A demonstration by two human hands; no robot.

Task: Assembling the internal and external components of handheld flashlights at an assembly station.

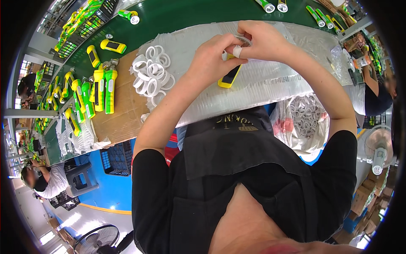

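Observation:
My left hand (209, 57) and my right hand (266, 42) meet over the plastic-covered worktop, fingers curled in toward each other. Between their fingertips they hold a pale round ring (243, 40), partly covered by the fingers. A second white band (237, 51) shows at my right fingers; whether it is worn or held is unclear. Directly beneath my hands is a yellow flashlight (230, 76) with a dark panel, its upper end hidden by the fingers. Left of my left forearm lies a pile of white plastic rings (153, 72).
Yellow and green flashlights (99, 89) lie on cardboard (120, 112) at left; a crate (84, 29) of them stands at far left. More flashlights (270, 6) lie at the back. A bag of rings (304, 116) sits below the worktop at right. Co-workers (374, 91) sit at both sides.

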